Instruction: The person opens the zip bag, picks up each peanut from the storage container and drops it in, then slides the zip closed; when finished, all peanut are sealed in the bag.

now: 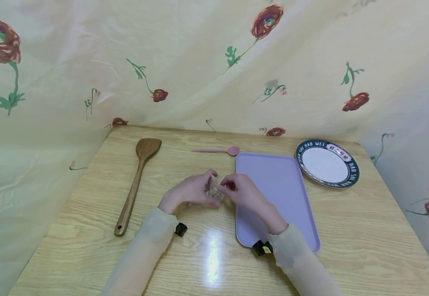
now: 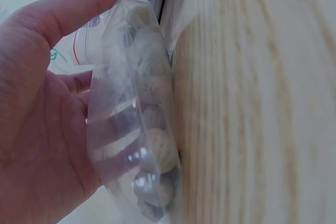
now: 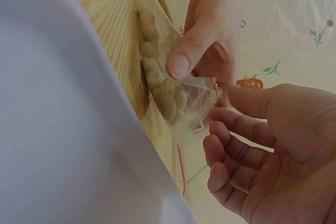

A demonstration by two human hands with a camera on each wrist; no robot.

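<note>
A clear zip bag (image 3: 195, 98) of unshelled peanuts (image 3: 167, 100) is between both hands, left of the tray. My left hand (image 1: 193, 189) grips the bag, its thumb lying along one side near the mouth in the right wrist view. With thumb and index finger, my right hand (image 1: 246, 191) pinches the mouth edge by the red zip line; its other fingers curl loosely below. Seen from the left wrist, the peanut-filled part of the bag (image 2: 152, 98) stands close to the wooden tabletop (image 2: 252, 108). In the head view the fingers partly hide the bag.
A lilac tray (image 1: 273, 185) lies under the right forearm. Behind its right corner is a white plate (image 1: 353, 169) with a dark lettered rim. A pink spoon (image 1: 233, 151) lies at the back, and a wooden spatula (image 1: 136, 181) to the left. Flowered cloth (image 1: 199, 61) surrounds the table.
</note>
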